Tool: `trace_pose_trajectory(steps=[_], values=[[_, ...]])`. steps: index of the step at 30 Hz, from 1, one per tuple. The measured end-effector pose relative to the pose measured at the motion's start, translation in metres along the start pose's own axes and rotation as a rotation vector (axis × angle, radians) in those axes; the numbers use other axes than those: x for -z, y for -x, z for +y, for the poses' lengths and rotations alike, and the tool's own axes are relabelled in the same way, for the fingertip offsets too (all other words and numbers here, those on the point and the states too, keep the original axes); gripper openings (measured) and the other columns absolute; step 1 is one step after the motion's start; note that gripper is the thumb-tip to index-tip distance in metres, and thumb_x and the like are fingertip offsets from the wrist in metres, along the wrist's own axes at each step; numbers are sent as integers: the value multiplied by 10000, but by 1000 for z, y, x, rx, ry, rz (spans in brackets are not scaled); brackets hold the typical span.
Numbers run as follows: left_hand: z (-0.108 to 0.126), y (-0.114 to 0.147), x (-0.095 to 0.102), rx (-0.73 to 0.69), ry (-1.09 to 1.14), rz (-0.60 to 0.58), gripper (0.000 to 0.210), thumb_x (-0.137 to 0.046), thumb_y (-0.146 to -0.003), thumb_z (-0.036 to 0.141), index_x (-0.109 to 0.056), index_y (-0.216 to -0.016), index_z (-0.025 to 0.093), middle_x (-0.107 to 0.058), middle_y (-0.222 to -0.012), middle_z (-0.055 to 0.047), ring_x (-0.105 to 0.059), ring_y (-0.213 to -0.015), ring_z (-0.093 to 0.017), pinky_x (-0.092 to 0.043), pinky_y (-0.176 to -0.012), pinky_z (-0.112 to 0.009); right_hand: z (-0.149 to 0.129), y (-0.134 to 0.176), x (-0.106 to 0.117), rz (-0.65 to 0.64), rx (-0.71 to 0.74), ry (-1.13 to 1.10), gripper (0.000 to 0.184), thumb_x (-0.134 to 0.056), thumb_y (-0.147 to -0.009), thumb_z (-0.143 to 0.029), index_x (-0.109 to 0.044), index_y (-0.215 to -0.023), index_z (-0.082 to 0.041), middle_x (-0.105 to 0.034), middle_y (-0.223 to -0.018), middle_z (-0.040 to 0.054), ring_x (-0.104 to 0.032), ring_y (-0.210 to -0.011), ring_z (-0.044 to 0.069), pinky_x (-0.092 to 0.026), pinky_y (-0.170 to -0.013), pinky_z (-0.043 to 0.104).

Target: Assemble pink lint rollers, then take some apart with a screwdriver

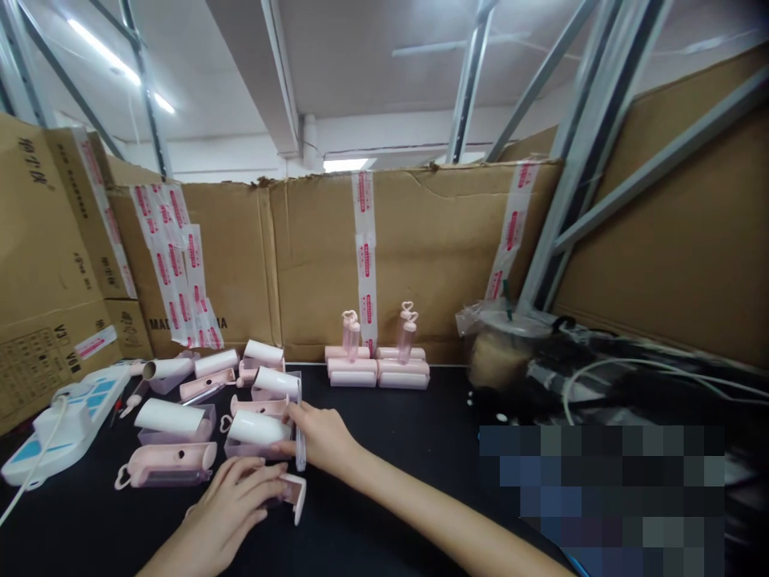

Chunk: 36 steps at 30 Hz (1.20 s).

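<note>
My left hand (231, 509) lies at the front with its fingers curled over a pink plastic case part (296, 498), which it mostly hides. Just beyond it, my right hand (324, 439) grips the end of a translucent plastic box (300, 445). A white roll (259, 429), like a lint roller refill, lies tilted in or over that box. Left of my hands is a pink case with a heart-shaped loop (171, 465). Behind that, another white roll (171, 417) rests on a translucent box.
More white rolls (216, 363) and pink parts lie at the back left, beside a white power strip (78, 425). Pink roller sets (404, 373) with upright heart-topped handles stand by the cardboard wall (312, 264). A lidded cup (501, 353) and dark clutter are at right.
</note>
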<state>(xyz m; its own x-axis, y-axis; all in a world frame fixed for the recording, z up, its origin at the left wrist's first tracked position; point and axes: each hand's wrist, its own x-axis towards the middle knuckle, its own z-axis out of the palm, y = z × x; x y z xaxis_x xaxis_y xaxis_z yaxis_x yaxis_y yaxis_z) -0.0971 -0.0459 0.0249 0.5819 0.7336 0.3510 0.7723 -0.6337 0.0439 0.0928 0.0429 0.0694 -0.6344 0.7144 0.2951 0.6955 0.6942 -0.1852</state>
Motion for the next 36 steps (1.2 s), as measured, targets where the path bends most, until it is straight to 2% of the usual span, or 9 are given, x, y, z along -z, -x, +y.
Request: trace_pose_trajectory(steps=[5,9,12,17,21,26,30,33,36], values=[[-7,13,-9,49,-141,63,553,-454,-782,119,-412,-1279,358,-430,-1359,15,-400,-1172,-249,-421,-927,-424,37,14,43,147,-220,86,330,-451,-841,-523,-530,-1030,-264,-674,-908,11,-642,-817,165,-431,-661,221],[-5,17,-14,27,-264,97,622,-464,-724,116,-387,-1306,323,-393,-1386,5,-388,-1180,-282,-304,-994,-499,110,27,94,265,-631,230,453,-413,-855,-511,-561,-996,-107,-656,-900,224,-632,-841,304,-427,-656,348],[-2,12,-13,-4,-269,69,628,-488,-728,172,-355,-1324,316,-358,-1408,-6,-364,-1205,-286,-258,-1010,-507,155,26,103,261,-754,250,474,-497,-792,-547,-604,-882,-94,-661,-866,238,-630,-863,323,-424,-638,333],[2,9,-11,-88,-253,71,636,-534,-730,292,-338,-1335,294,-352,-1412,-30,-359,-1222,-280,-257,-1013,-462,177,23,83,314,-705,205,385,-457,-834,-444,-539,-1058,-142,-662,-970,154,-628,-881,272,-408,-612,282],[18,0,-6,-122,-211,120,623,-549,-742,307,-337,-1327,280,-389,-1387,-44,-384,-1204,-274,-251,-1010,-465,174,39,87,354,-631,177,374,-509,-772,-408,-548,-1037,-147,-662,-918,148,-625,-827,298,-395,-593,289],[57,-78,-1,-63,230,186,497,-518,-801,246,-347,-1267,217,-555,-1161,-82,-504,-1059,-212,-363,-951,-425,152,68,102,377,-411,87,413,-518,-739,-353,-502,-1107,-166,-643,-883,80,-610,-776,242,-402,-630,271],[63,-150,-15,104,586,69,873,-712,-607,251,-218,-1314,116,-315,-1355,-223,-285,-1272,-333,-295,-992,-504,129,81,95,314,-208,-53,221,-561,-695,-356,-567,-802,-163,-605,-681,12,-563,-612,171,-405,-570,237],[54,-172,-31,79,656,-61,959,-766,-527,254,-217,-1300,108,-525,-1159,-177,-513,-1082,-305,-415,-891,-442,120,82,88,329,-104,-146,188,-604,-655,-350,-538,-686,-177,-568,-623,-19,-531,-572,147,-409,-554,229],[45,-172,-41,90,702,-115,902,-754,-538,247,-247,-1273,119,-577,-1057,-113,-574,-968,-262,-443,-851,-415,122,80,90,435,-80,-224,201,-571,-696,-370,-513,-702,-178,-537,-604,-23,-524,-560,144,-423,-554,243]])
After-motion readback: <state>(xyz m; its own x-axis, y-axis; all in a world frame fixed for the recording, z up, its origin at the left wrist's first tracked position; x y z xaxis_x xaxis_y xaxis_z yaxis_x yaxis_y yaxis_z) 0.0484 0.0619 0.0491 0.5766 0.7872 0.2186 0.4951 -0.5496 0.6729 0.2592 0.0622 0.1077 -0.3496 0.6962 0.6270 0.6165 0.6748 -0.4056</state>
